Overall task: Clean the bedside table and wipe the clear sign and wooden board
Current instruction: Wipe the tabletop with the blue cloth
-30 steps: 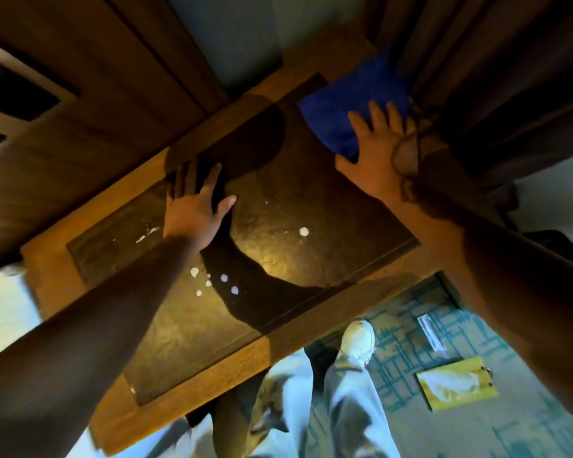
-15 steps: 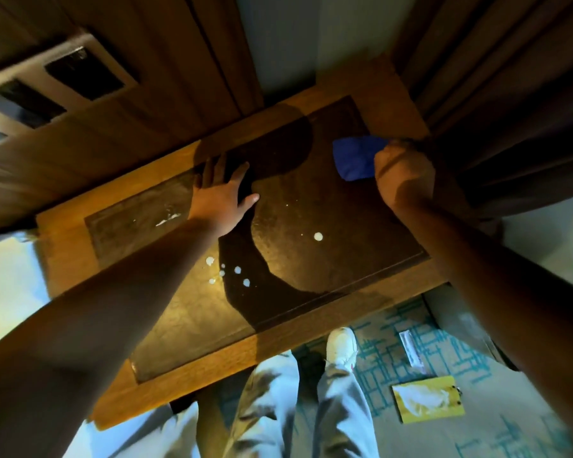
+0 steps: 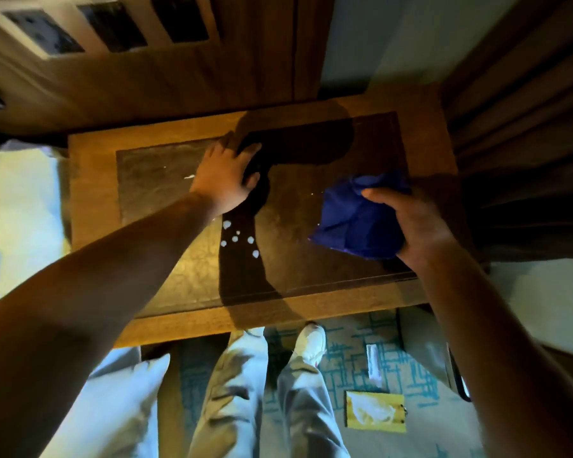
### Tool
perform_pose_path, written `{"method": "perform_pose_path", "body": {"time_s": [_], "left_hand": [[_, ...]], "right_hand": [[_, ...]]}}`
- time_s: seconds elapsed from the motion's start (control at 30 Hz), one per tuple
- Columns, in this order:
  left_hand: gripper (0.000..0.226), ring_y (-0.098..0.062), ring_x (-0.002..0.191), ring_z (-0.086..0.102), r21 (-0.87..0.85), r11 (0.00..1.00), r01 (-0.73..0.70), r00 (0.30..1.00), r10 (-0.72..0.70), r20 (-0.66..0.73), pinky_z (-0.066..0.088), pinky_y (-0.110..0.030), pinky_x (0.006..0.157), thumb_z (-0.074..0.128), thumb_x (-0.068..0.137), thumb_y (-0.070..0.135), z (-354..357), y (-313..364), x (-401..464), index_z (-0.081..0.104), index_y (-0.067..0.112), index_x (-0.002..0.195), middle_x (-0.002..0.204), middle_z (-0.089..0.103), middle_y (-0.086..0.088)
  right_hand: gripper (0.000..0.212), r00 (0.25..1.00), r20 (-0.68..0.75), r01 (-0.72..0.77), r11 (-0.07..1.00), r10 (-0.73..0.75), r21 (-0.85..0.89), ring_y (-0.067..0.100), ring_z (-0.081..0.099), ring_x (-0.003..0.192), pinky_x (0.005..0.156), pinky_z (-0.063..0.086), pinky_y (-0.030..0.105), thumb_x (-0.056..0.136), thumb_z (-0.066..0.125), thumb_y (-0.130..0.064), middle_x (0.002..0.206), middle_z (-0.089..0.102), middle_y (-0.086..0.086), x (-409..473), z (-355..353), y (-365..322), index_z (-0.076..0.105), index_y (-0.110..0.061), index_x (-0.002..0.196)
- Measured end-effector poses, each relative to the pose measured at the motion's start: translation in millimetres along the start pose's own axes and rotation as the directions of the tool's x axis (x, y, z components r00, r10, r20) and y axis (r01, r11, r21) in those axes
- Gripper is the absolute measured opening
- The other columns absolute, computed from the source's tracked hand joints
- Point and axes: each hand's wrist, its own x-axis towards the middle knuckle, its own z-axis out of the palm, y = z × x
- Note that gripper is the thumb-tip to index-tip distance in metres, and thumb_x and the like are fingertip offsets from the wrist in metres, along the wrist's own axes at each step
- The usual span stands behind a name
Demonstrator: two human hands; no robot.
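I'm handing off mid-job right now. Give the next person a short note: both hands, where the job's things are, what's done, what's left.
Left hand: flat on the bedside table, fingers spread, holding nothing.
Right hand: grips the bunched blue cloth above the table's right side.
White spots sit near the middle of the dark inset top; a white smear lies by the left hand.
On the carpet: the yellowish wooden board and a small clear piece, probably the sign.
Done: cloth in hand.
Left: wipe off the spots and smear, then the sign and board.

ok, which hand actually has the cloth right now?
The right hand: its fingers curl round the bunched blue cloth above the bedside table. The left hand rests flat on the tabletop, holding nothing.
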Motion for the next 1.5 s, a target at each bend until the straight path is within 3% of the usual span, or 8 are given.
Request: {"method": "perform_pose_path", "body": {"time_s": [0.13, 0.27, 0.6, 0.83, 1.03, 1.1, 1.23, 1.5], "left_hand": [[0.058, -0.044, 0.147, 0.031, -0.080, 0.976, 0.203, 0.962, -0.214, -0.171, 0.031, -0.056, 0.117, 0.045, 0.098, 0.043, 26.8, -46.4, -91.6, 0.042, 0.013, 0.148, 0.156, 0.038, -0.022], [0.070, -0.043, 0.150, 0.027, -0.124, 0.883, 0.454, 0.877, -0.467, -0.112, 0.027, -0.057, 0.119, 0.035, 0.097, 0.057, 70.0, -92.3, -174.9, 0.037, 0.012, 0.150, 0.160, 0.033, -0.024], [0.085, -0.031, 0.157, -0.001, -0.071, 0.867, 0.494, 0.864, -0.498, -0.071, -0.019, -0.035, 0.122, 0.020, 0.099, 0.072, 108.3, -100.0, -207.6, 0.014, 0.013, 0.161, 0.170, 0.007, -0.015], [0.088, -0.035, 0.157, 0.001, -0.116, 0.874, 0.473, 0.873, -0.482, -0.072, 0.002, -0.054, 0.125, 0.023, 0.097, 0.072, 104.7, -97.5, -209.4, 0.016, 0.011, 0.160, 0.170, 0.008, -0.016], [0.087, -0.037, 0.157, 0.001, -0.090, 0.873, 0.479, 0.873, -0.485, -0.057, 0.001, -0.055, 0.125, 0.022, 0.097, 0.070, 101.5, -94.6, -207.2, 0.017, 0.009, 0.159, 0.170, 0.008, -0.018], [0.088, -0.038, 0.157, 0.002, -0.076, 0.876, 0.477, 0.875, -0.481, -0.055, 0.001, -0.055, 0.125, 0.021, 0.098, 0.070, 100.2, -93.5, -207.8, 0.017, 0.008, 0.159, 0.170, 0.008, -0.019], [0.089, -0.037, 0.157, 0.000, -0.080, 0.876, 0.475, 0.876, -0.479, -0.050, 0.001, -0.056, 0.125, 0.019, 0.098, 0.071, 98.9, -92.8, -207.4, 0.016, 0.008, 0.160, 0.170, 0.006, -0.018], [0.090, -0.036, 0.157, -0.005, -0.034, 0.888, 0.459, 0.885, -0.460, -0.067, 0.001, -0.057, 0.126, 0.020, 0.099, 0.071, 103.0, -91.5, -210.9, 0.012, 0.007, 0.161, 0.170, 0.002, -0.018]], "right_hand": [[0.048, 0.987, -0.123, 0.072, 0.973, -0.101, -0.221, 0.026, 0.072, 0.093, 0.087, 0.055, 0.042, 0.072, 0.074, -0.056, 0.100, 0.076, 0.003, -16.4, 12.5, 3.2, 0.071, -0.022, 0.106], [0.033, 0.911, -0.144, 0.238, 0.777, -0.387, -0.583, 0.026, 0.064, 0.071, 0.070, 0.051, 0.043, 0.099, 0.056, -0.044, 0.079, 0.068, 0.009, -36.5, 26.9, 10.9, 0.066, -0.016, 0.084], [0.041, 0.499, -0.077, 0.333, 0.273, -0.863, -0.903, 0.030, 0.069, 0.071, 0.063, 0.058, 0.043, 0.100, 0.046, -0.038, 0.089, 0.072, 0.018, -30.1, 16.0, 13.5, 0.063, -0.002, 0.109], [0.031, 0.736, -0.050, 0.126, 0.209, -0.675, -0.970, 0.038, 0.062, 0.097, 0.073, 0.054, 0.043, 0.091, 0.063, -0.027, 0.108, 0.063, 0.023, 14.1, 24.2, 82.4, 0.062, 0.002, 0.103], [0.054, 0.668, -0.118, 0.169, 0.304, -0.735, -0.938, 0.036, 0.060, 0.091, 0.075, 0.044, 0.041, 0.098, 0.037, -0.048, 0.091, 0.069, 0.015, 17.8, 39.5, 112.3, 0.068, -0.008, 0.079], [0.039, 0.625, -0.139, 0.138, 0.284, -0.768, -0.949, 0.037, 0.060, 0.099, 0.080, 0.047, 0.044, 0.095, 0.046, -0.042, 0.104, 0.068, 0.013, 24.1, 41.0, 112.5, 0.071, -0.011, 0.092], [0.056, 0.767, -0.024, 0.061, 0.110, -0.641, -0.992, 0.038, 0.029, 0.148, 0.119, 0.024, 0.052, 0.095, 0.051, -0.033, 0.158, 0.038, 0.015, 33.5, 49.9, 136.1, 0.046, -0.013, 0.147], [0.068, 0.774, -0.064, 0.026, 0.133, -0.630, -0.991, 0.037, 0.011, 0.154, 0.124, 0.012, 0.054, 0.098, 0.040, -0.046, 0.166, 0.018, 0.017, 10.0, 46.2, 181.0, 0.025, -0.019, 0.158]]}}
